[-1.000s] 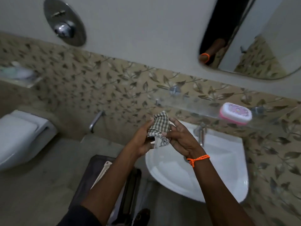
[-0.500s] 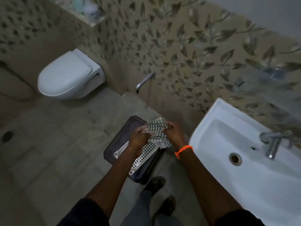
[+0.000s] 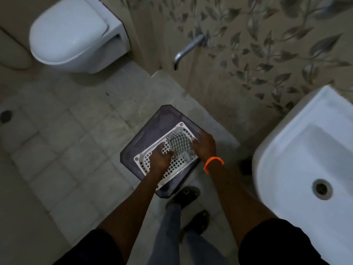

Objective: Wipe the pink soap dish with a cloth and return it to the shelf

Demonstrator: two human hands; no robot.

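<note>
Nearest the camera are two black short sleeves [image 3: 91, 247], grey trouser legs [image 3: 168, 232] and dark sandals [image 3: 184, 196] on pale square floor tiles [image 3: 63, 142]. Both bare forearms reach down to a dark, smooth, octagon-cornered stool [image 3: 147, 134]. On its top lies a white plastic tray [image 3: 172, 169], rectangular with rounded corners and a square-grid lattice. The left hand [image 3: 159, 159] has its fingers curled down at the near edge of the checked cloth [image 3: 180, 143], a crumpled, woven black-and-white piece sitting in the tray; it appears to hold the cloth, though the fingertips are hidden. The right hand [image 3: 204, 146], with an orange braided band [image 3: 213, 163] at the wrist, curls its fingers over the cloth's right side, gripping it. The pink soap dish is not in this view. At right stands a glossy white ceramic basin [image 3: 298, 153] with a round metal drain [image 3: 321, 188]. Farther off, a curved metal tap [image 3: 188, 49] juts from the beige leaf-patterned wall tiles [image 3: 267, 44], and a white wall-hung toilet [image 3: 74, 33] with a closed oval lid sits at the upper left.
</note>
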